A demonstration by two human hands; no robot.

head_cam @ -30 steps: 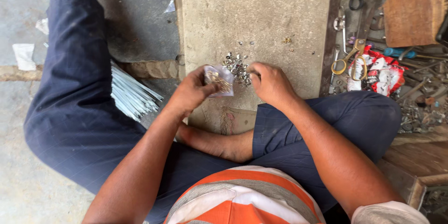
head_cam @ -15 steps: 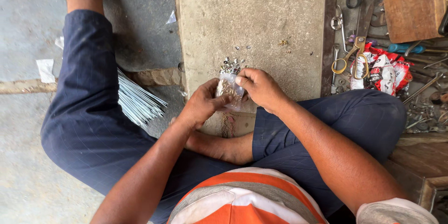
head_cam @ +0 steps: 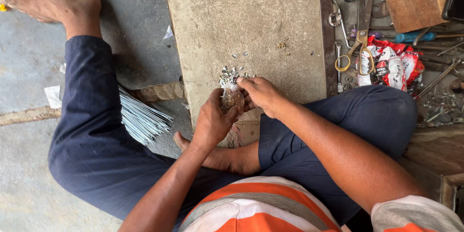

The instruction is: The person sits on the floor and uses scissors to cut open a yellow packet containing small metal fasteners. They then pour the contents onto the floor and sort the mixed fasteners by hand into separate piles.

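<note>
I sit on the ground at a concrete slab (head_cam: 251, 14). My left hand (head_cam: 212, 121) grips a small clear plastic bag (head_cam: 232, 98) full of small silver metal pieces, held upright at the slab's near edge. My right hand (head_cam: 261, 94) pinches the bag's top from the right. A loose heap of the same shiny small metal pieces (head_cam: 231, 73) lies on the slab just beyond the bag. A few more pieces (head_cam: 281, 46) are scattered farther up the slab.
A bundle of thin silver wire rods (head_cam: 142, 118) lies on the floor under my left leg. To the right of the slab are yellow-handled scissors (head_cam: 357, 48), red-and-white packets (head_cam: 398, 63), assorted tools and a wooden block (head_cam: 415, 0). My bare foot (head_cam: 53, 5) is at upper left.
My view has shifted so my left foot shows. Both hands have drawn together around the bag, which now stands bunched upright between them rather than lying flat by the heap.
</note>
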